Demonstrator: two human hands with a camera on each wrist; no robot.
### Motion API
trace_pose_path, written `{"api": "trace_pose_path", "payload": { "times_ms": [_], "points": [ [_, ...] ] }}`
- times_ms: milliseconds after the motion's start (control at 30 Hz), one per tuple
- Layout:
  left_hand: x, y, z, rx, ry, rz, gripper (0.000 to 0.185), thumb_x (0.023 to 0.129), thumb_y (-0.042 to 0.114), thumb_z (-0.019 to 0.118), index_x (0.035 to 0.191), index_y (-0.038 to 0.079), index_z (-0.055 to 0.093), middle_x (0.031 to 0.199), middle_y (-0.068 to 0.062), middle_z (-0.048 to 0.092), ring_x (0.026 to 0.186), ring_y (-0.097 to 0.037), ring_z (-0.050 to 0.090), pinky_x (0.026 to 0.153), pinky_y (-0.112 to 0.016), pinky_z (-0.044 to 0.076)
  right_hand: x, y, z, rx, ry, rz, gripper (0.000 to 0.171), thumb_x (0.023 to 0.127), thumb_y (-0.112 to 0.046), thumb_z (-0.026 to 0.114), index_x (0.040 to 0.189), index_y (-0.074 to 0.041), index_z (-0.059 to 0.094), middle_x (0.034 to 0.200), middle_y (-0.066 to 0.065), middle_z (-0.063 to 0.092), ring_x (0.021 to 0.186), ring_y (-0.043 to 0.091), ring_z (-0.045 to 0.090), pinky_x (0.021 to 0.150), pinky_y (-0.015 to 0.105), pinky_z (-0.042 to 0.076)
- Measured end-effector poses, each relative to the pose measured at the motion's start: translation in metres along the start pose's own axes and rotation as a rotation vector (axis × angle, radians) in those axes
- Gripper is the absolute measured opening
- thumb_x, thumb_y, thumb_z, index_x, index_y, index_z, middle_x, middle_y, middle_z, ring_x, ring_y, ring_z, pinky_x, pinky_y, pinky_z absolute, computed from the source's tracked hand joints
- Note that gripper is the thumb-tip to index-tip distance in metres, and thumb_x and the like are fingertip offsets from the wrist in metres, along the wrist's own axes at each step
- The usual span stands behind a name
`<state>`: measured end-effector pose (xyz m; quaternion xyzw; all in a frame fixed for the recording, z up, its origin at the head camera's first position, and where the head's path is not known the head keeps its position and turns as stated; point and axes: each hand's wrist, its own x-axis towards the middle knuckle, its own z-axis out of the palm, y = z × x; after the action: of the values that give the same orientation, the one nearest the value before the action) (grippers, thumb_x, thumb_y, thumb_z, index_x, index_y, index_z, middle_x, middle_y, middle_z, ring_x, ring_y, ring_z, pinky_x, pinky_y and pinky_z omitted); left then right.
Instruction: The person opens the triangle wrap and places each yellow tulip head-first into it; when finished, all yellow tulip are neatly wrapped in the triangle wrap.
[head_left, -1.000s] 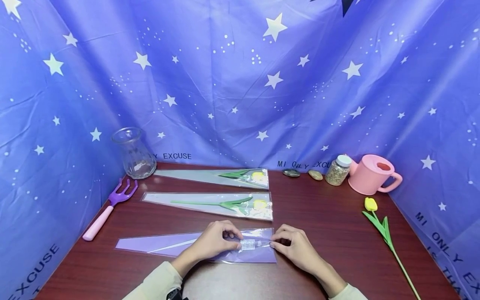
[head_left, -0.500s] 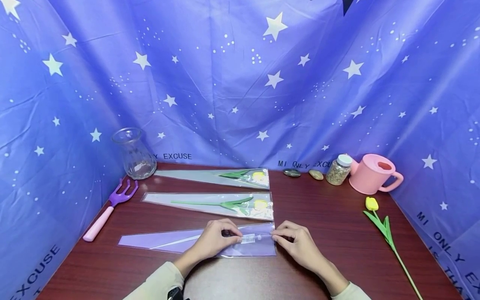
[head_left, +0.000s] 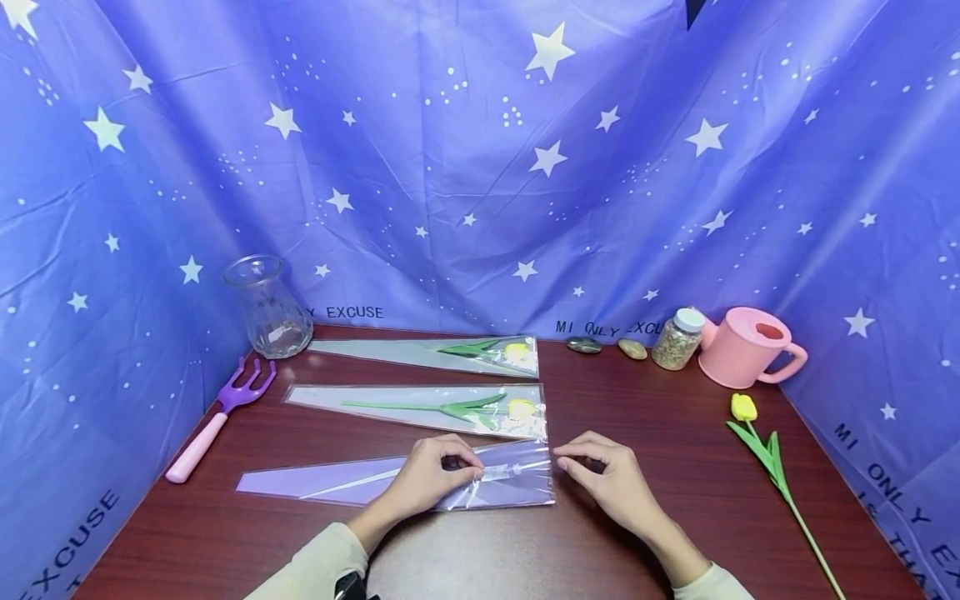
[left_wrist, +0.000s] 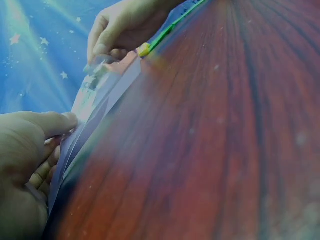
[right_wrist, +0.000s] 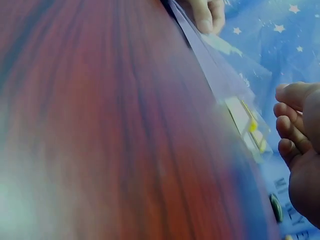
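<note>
At the far left of the wooden table (head_left: 675, 450) lies a garden fork (head_left: 217, 421) with a purple head and pink handle, tines pointing toward the backdrop. Behind it, in the left rear corner, stands an upright clear glass vase (head_left: 267, 305). To its right, two clear sleeves lie flat one in front of the other, each with a yellow artificial tulip inside: the rear wrapped tulip (head_left: 450, 353) and the middle wrapped tulip (head_left: 442, 409). Nearest the person lies a third clear sleeve (head_left: 352, 483), its narrow end pointing left and its wide end pointing right. The left hand (head_left: 427, 482) rests on this sleeve near the wide end, with thumb and curled fingers pinching the film; the left wrist view shows the thumb (left_wrist: 57, 122) pressed against the sleeve edge. The right hand (head_left: 611, 482) sits just beside the wide end, apart from the film, fingers loosely curled and holding nothing; the right wrist view shows the same curled fingers (right_wrist: 292, 120) clear of the sleeve. Along the rear right edge are two pebbles (head_left: 607, 347), a small jar (head_left: 677, 338) with a white lid and a pink watering can (head_left: 746, 347). A loose yellow tulip (head_left: 768, 462) lies at the far right.
</note>
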<state>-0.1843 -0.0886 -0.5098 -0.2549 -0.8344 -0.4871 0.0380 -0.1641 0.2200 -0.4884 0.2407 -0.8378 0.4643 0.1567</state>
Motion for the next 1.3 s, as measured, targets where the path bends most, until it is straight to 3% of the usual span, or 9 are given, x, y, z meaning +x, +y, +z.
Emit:
{"api": "trace_pose_path", "payload": {
  "times_ms": [233,467,767,1000,1200,1300],
  "points": [
    [0.002,-0.003,-0.003,-0.01,-0.025,-0.013,0.005,0.087,0.023,0.083,0.089,0.027,0.08,0.089,0.016,0.074,0.08,0.003,0.066,0.079,-0.02,0.054,-0.009,0.013,-0.033,-0.013,0.101,0.07,0.015,0.087,-0.002,0.08,0.101,-0.007,0.08,0.094,0.006,0.077,0.089,0.0,0.067,0.077,0.016,0.052],
    [0.004,-0.008,-0.006,-0.073,-0.031,-0.023,0.004,0.088,0.024,0.082,0.09,0.02,0.081,0.092,0.008,0.075,0.081,0.001,0.065,0.075,-0.02,0.056,-0.024,0.031,-0.087,-0.093,0.222,0.202,0.019,0.089,-0.001,0.078,0.107,-0.005,0.078,0.089,0.007,0.074,0.084,-0.004,0.064,0.072,0.012,0.047],
    [0.007,-0.008,-0.007,-0.076,-0.048,-0.035,0.005,0.089,0.024,0.081,0.089,0.02,0.08,0.091,0.01,0.074,0.081,0.0,0.065,0.076,-0.021,0.056,-0.07,0.06,-0.161,-0.168,0.396,0.45,0.022,0.088,-0.006,0.081,0.108,0.003,0.076,0.077,-0.026,0.071,0.07,-0.01,0.06,0.055,0.018,0.043],
    [0.006,-0.009,-0.007,-0.09,-0.043,-0.01,0.002,0.089,0.022,0.081,0.089,0.02,0.08,0.091,0.006,0.075,0.08,0.0,0.065,0.074,-0.02,0.056,-0.109,0.081,-0.207,-0.202,0.368,0.632,0.023,0.091,-0.017,0.08,0.11,-0.004,0.077,0.076,-0.023,0.072,0.071,-0.011,0.062,0.059,0.01,0.046],
    [0.006,-0.009,-0.006,-0.09,-0.048,-0.006,0.005,0.089,0.024,0.081,0.089,0.019,0.08,0.091,0.006,0.075,0.079,0.0,0.065,0.073,-0.02,0.057,-0.127,0.091,-0.228,-0.351,0.313,0.777,0.025,0.092,-0.036,0.079,0.106,-0.016,0.079,0.075,-0.034,0.062,0.069,-0.013,0.056,0.059,0.011,0.044],
    [0.007,-0.008,-0.007,-0.087,-0.049,-0.009,0.01,0.089,0.027,0.081,0.09,0.017,0.08,0.091,0.008,0.075,0.08,0.001,0.065,0.074,-0.02,0.057,-0.129,0.092,-0.231,-0.384,0.267,0.79,0.032,0.093,-0.037,0.078,0.108,-0.009,0.078,0.075,-0.033,0.062,0.068,-0.012,0.057,0.059,0.013,0.045]
  ]
}}
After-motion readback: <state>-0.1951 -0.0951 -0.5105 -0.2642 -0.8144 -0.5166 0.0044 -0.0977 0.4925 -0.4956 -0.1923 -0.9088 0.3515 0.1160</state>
